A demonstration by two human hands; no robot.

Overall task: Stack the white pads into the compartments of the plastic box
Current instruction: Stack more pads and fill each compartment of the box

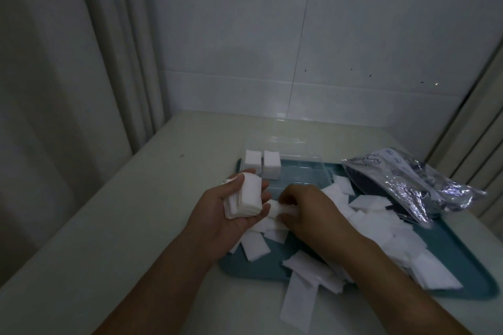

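From my feed I see two bare forearms, no sleeves reaching down to either wrist. My left hand (239, 204) wears no glove, ring or watch; my right hand (307, 212) is likewise ungloved, its wrist plain, no strap or band.

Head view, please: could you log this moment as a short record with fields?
left hand: holds a stack of pads, palm up
right hand: pinches a few pads beside the left palm
plastic box: clear, two filled compartments at its left end
loose pads: scattered on teal tray
foil bag: on the tray's right
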